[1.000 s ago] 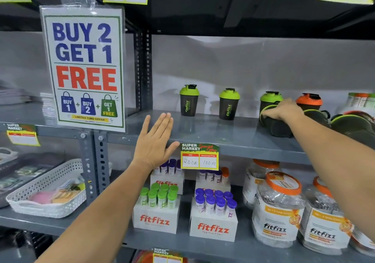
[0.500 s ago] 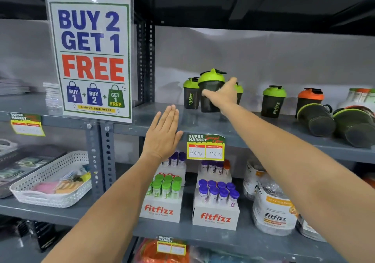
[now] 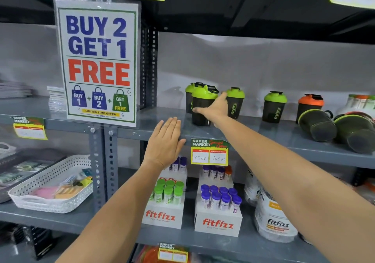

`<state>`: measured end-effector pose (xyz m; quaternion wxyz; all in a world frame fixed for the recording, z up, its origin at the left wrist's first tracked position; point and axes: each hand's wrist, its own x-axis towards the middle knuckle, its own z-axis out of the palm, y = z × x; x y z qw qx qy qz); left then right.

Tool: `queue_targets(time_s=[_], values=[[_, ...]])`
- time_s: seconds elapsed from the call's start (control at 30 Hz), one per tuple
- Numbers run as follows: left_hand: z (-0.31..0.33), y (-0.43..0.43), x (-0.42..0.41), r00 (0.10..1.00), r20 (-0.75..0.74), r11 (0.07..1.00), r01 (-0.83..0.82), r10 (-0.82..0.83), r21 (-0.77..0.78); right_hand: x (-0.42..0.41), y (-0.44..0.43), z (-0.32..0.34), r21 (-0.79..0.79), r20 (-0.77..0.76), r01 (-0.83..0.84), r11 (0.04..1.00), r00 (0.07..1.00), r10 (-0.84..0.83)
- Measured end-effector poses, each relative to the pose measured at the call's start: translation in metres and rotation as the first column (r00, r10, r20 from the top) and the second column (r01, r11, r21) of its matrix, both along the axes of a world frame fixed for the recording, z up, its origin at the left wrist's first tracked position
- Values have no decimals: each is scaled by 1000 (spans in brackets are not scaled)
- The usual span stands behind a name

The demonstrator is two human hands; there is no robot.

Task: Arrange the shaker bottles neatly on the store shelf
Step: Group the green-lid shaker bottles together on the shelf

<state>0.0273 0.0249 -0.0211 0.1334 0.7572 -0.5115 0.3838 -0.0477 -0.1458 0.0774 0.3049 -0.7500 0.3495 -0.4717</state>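
**Shaker shelf, grey steel racking: stock and hands**

Middle shelf (image 3: 263,132): grey painted metal, carrying the shaker bottles in front of a pale grey back wall.
- Held shaker (image 3: 203,104): dark body, green lid, standing upright on the shelf near its left end. The right hand (image 3: 213,109) is wrapping around its right side, thumb across the front and forefinger up by the lid.
- Rear shaker (image 3: 189,98): green lid, standing just behind the held one and partly hidden by it.
- Two further green-lidded shakers, one (image 3: 235,102) just beside the right hand, one (image 3: 275,106) well apart to the right, both upright.
- Orange-lidded shaker (image 3: 309,104): upright, further right.
- Two tipped shakers (image 3: 318,125) (image 3: 357,134): lying on their sides, bases facing the front edge.

The left hand (image 3: 165,143) is resting flat and wide, fingers together, holding nothing, on the front lip of the shelf.

Fittings: a price tag (image 3: 209,152) is hanging from the shelf edge just right of the left hand. A laminated "BUY 2 GET 1 FREE" sign (image 3: 98,59) is hanging on the perforated upright (image 3: 101,161).

Lower shelf (image 3: 223,246): two Fitfizz boxes, one (image 3: 164,208) of green-capped tubes and one (image 3: 219,214) of purple-capped tubes, with further tubes behind; clear Fitfizz jars (image 3: 274,220) to the right.

Left bay: white perforated basket (image 3: 50,189) holding small packets.
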Motion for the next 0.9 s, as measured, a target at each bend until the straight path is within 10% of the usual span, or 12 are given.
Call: queue_targets(time_s=[0.6,0.9], values=[[-3,-4,4,999,53,998,1,2,-55,-22,-2,71,-194,-181,138,971,968,-174],[-1,-3,4,996,89,999,0,3,-36,1,18,113,-477,-703,-24,878,610,-366]])
